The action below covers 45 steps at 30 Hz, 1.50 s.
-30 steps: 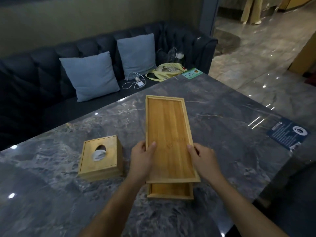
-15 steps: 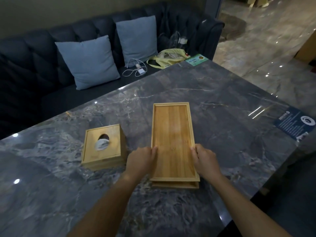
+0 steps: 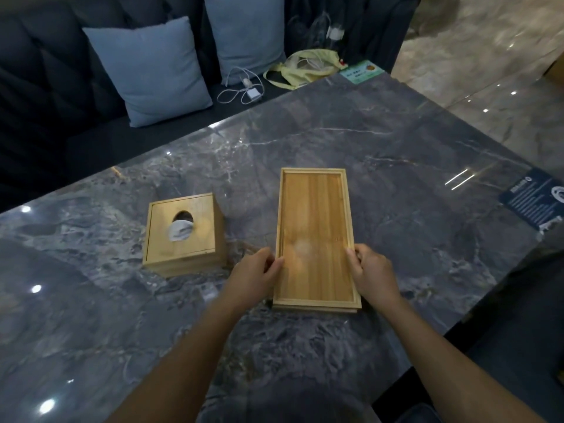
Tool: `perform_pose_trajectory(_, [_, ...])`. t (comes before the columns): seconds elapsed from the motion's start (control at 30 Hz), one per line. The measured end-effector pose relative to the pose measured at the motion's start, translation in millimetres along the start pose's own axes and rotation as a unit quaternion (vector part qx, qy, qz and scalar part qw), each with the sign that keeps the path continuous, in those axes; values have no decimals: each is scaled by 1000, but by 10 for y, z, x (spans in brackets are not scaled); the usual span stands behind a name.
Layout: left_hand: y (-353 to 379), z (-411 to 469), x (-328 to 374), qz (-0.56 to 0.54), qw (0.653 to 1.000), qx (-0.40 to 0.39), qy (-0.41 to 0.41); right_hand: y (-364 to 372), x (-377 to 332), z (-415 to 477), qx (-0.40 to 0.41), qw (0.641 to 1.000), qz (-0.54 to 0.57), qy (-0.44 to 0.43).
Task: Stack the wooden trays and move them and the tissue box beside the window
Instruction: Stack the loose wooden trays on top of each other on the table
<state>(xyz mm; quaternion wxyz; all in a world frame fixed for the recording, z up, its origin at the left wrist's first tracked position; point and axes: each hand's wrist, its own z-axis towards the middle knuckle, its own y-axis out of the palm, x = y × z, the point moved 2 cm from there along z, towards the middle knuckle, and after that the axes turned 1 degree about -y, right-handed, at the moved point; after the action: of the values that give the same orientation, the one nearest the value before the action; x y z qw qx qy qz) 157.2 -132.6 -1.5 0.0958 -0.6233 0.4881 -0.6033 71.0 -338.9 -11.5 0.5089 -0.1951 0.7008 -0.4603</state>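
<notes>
Two long wooden trays [image 3: 314, 233] lie stacked on the dark marble table [image 3: 412, 166], the upper one squarely over the lower, whose edge shows only along the near end. My left hand [image 3: 254, 274] grips the stack's left rim and my right hand [image 3: 370, 270] grips its right rim, both near the close end. A square wooden tissue box [image 3: 183, 233] with a tissue poking out of its round hole stands to the left of the trays, apart from my left hand.
A dark sofa [image 3: 45, 102] with two blue cushions [image 3: 149, 68] runs behind the table. On its seat lie a white charger cable [image 3: 244, 90] and a yellow bag [image 3: 302, 67]. A blue card [image 3: 534, 199] lies near the table's right edge, a green card [image 3: 361, 71] at the far corner.
The upper tray has come down and slid back until it sits flush on the lower one. Both hands stay on its side rims. The view has tilted further down.
</notes>
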Motion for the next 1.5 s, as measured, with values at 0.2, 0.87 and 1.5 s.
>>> perform_pose_trajectory(0.2, [8,-151,-72,-63,997,35,11,-19,60,-75,-21,1000,-4,22])
perform_pose_trajectory(0.87, [185,-472,-193,56,991,-14,122,9,258,-866,74,959,-53,-268])
perform_pose_trajectory(1.5, [184,-526,-148,45,993,3,106,151,325,-909,135,954,-56,-263])
